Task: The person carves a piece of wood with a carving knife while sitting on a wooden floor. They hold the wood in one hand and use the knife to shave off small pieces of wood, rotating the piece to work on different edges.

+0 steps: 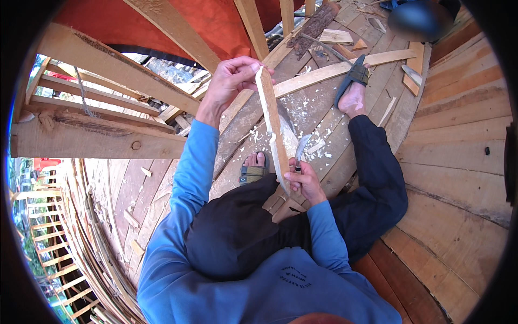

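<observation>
Right hand (306,181) clenched around a knife (301,149), blade against a wooden strip (272,127) — left hand (229,81) pinches its far end, steadying it for carving above shaving-strewn planks (324,102).

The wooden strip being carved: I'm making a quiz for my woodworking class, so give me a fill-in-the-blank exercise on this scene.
1. The left hand grips the ____ end of the wooden strip.
2. The right hand holds a ____ against the strip's edge.
3. Pale ____ lie scattered on the plank floor.
4. Both sleeves are ____ in colour.

Missing words: upper; knife; shavings; blue
</observation>
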Action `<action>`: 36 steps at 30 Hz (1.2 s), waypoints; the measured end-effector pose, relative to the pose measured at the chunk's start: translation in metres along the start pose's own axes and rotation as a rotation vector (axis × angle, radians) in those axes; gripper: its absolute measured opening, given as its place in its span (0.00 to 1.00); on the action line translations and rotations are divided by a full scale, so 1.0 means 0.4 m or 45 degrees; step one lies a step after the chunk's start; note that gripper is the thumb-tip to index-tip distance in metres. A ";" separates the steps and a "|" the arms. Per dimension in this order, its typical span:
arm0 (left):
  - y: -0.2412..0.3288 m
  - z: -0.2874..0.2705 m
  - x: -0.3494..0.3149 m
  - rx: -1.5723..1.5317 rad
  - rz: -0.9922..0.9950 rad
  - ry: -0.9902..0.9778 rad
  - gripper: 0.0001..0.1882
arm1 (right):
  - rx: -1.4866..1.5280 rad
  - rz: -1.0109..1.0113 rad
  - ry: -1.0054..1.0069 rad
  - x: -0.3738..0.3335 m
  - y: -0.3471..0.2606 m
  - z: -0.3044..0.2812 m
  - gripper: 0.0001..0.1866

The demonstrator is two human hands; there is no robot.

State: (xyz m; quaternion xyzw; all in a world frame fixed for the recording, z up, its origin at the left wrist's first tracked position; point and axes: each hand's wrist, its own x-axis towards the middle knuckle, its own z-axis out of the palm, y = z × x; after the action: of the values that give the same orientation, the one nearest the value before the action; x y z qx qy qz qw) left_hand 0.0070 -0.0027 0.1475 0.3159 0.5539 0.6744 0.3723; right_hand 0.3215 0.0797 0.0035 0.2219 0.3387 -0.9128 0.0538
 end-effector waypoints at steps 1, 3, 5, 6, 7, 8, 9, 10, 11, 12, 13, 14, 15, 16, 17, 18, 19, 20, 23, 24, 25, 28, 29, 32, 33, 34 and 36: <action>0.002 0.006 -0.001 -0.001 -0.003 0.015 0.14 | 0.015 0.002 0.003 -0.001 0.000 0.002 0.19; 0.006 0.022 0.003 -0.004 -0.007 0.038 0.14 | 0.021 -0.006 0.014 -0.002 -0.001 0.002 0.18; 0.011 0.033 0.004 -0.014 -0.016 0.062 0.15 | 0.004 -0.027 0.031 0.002 -0.002 -0.002 0.17; 0.015 0.037 0.003 -0.016 -0.023 0.076 0.15 | -0.034 -0.061 0.064 0.005 0.002 -0.001 0.17; 0.018 0.039 0.005 -0.009 -0.017 0.058 0.15 | -0.073 -0.094 0.097 0.008 0.005 -0.001 0.16; 0.021 0.042 0.009 -0.002 -0.009 0.041 0.16 | -0.112 -0.127 0.131 0.011 0.006 0.000 0.16; 0.021 0.037 0.000 0.013 -0.013 0.039 0.16 | -0.088 -0.120 0.132 0.014 0.011 -0.001 0.15; 0.015 0.035 0.000 0.046 -0.018 0.032 0.16 | -0.064 -0.113 0.135 0.014 0.009 -0.009 0.15; 0.003 0.031 0.007 0.079 -0.023 0.024 0.16 | -0.040 -0.106 0.138 0.013 0.011 -0.011 0.14; 0.002 0.027 0.016 0.108 -0.012 0.007 0.16 | -0.035 -0.100 0.136 0.008 0.004 -0.004 0.13; 0.003 0.019 0.016 0.111 -0.018 0.007 0.16 | -0.038 -0.090 0.132 0.011 0.005 -0.002 0.13; 0.005 0.010 0.016 0.114 -0.024 0.008 0.15 | -0.042 -0.079 0.128 0.015 0.008 0.000 0.12; 0.008 0.006 0.014 0.115 -0.031 0.007 0.15 | -0.044 -0.068 0.126 0.017 0.011 0.001 0.12; 0.009 0.007 0.014 0.123 -0.029 0.004 0.15 | -0.033 -0.058 0.109 0.014 0.009 0.000 0.12; 0.007 0.013 0.016 0.131 -0.027 0.000 0.15 | -0.021 -0.049 0.093 0.009 0.005 -0.003 0.12; 0.011 0.018 0.015 0.142 -0.025 -0.002 0.15 | -0.009 -0.040 0.074 0.007 0.002 -0.003 0.12; 0.021 0.019 0.012 0.191 -0.027 0.016 0.14 | -0.001 -0.027 0.066 0.009 0.002 -0.001 0.13; 0.033 0.022 0.009 0.240 -0.030 0.034 0.14 | 0.007 -0.014 0.059 0.012 0.002 0.001 0.13; 0.019 0.021 0.005 0.294 0.019 0.076 0.14 | 0.040 0.047 0.051 0.003 0.001 0.000 0.13; 0.023 0.021 0.008 0.323 0.025 0.094 0.13 | 0.060 0.064 0.037 0.004 -0.003 0.002 0.13; 0.027 0.024 0.009 0.352 0.030 0.112 0.13 | 0.060 0.076 0.004 0.003 -0.003 -0.002 0.13; 0.050 0.048 0.006 0.363 0.015 0.105 0.13 | 0.069 0.099 -0.069 0.003 -0.003 -0.010 0.13; 0.059 0.054 0.007 0.352 0.010 0.089 0.13 | 0.079 0.097 -0.074 0.002 -0.008 -0.010 0.13; 0.083 0.052 0.003 0.399 -0.028 0.063 0.13 | 0.084 0.097 -0.064 0.004 -0.012 -0.007 0.13; 0.092 0.050 0.001 0.436 -0.031 0.031 0.14 | 0.081 0.096 -0.055 0.004 -0.011 -0.007 0.13; 0.103 0.046 -0.002 0.473 -0.034 -0.001 0.14 | 0.050 0.070 -0.033 0.004 -0.011 -0.005 0.13; 0.119 0.031 -0.007 0.563 -0.037 -0.055 0.14 | -0.008 0.027 0.008 0.003 -0.007 0.000 0.13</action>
State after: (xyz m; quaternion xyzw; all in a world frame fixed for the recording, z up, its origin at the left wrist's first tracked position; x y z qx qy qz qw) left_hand 0.0119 -0.0039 0.1964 0.3962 0.6847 0.5242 0.3153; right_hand 0.3199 0.0818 0.0046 0.2283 0.3392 -0.9104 0.0630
